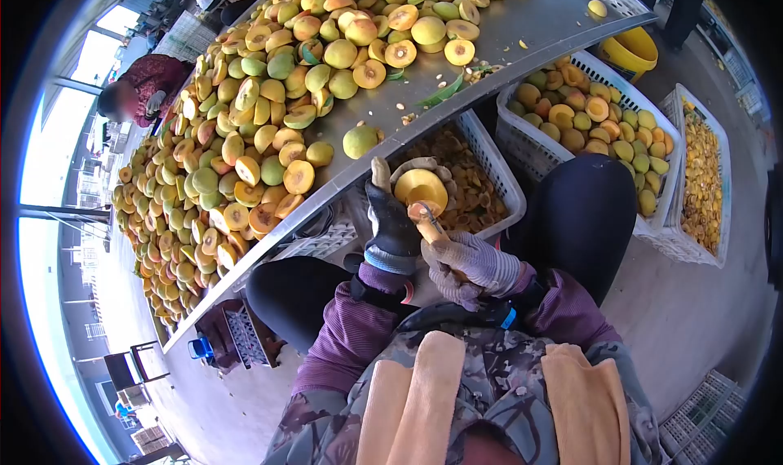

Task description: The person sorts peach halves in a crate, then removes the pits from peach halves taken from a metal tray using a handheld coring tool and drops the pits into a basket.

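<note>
My left hand (393,220), in a dark and grey glove, is wrapped round a halved yellow fruit (421,186), its hollow cut side facing up. My right hand (469,265), in a pale striped glove, is closed round a small tool (426,220) whose tip is at the lower edge of the fruit half. Both hands are close together just off the edge of the metal table (481,98). A white crate (515,208) with brownish fruit scraps lies below them. On the table edge, a whole green-yellow fruit (360,141) sits nearest to my left hand.
A large heap of whole and halved fruit (236,155) covers the table's left side. To the right stand a crate of fruit (587,114), a crate of orange pieces (701,188) and a yellow bucket (632,53). Another person (151,86) is beyond the heap.
</note>
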Tool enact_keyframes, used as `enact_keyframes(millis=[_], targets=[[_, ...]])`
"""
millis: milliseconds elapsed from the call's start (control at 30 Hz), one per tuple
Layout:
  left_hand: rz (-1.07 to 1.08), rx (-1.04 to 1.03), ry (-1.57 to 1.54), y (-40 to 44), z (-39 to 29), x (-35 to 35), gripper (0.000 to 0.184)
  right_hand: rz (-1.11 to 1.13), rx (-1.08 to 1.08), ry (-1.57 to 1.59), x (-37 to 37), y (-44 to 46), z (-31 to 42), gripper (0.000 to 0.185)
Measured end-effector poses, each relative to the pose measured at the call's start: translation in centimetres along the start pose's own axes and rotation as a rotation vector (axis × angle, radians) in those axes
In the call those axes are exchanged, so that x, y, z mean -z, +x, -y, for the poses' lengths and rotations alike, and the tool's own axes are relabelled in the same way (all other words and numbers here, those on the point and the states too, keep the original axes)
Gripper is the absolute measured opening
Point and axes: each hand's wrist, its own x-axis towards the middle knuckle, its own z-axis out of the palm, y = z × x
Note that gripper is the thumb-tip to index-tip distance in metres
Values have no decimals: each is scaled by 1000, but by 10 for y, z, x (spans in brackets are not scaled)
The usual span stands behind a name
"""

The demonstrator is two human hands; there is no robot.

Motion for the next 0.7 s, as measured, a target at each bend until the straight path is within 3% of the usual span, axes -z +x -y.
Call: enact_keyframes(millis=[33,100,133,233,367,433,533,567,633,700], targets=[[-75,-40,6,2,-5,-1,71,60,24,60,3,-4,1,40],[17,-126,30,4,-13,17,69,186,62,198,13,-15,2,37],[11,-119,-15,2,-18,25,68,135,51,319,18,-10,-2,36],[16,-93,-87,-4,-30,38,66,-529,-140,621,33,24,-37,30],[-22,-131,-13,-8,-33,29,62,-452,-109,350,33,25,-45,25],[-12,-105,-23,-6,-32,29,59,-522,-21,190,33,21,-35,24],[9,-85,30,-4,-26,27,55,-423,312,-247,27,15,-21,25],[14,-83,61,-4,-23,27,53,-382,296,-271,26,12,-16,26],[14,-79,199,-6,-20,22,52,-298,263,-312,23,7,-9,29],[38,-107,431,-9,-18,16,50,-316,419,-558,18,10,-10,34]])
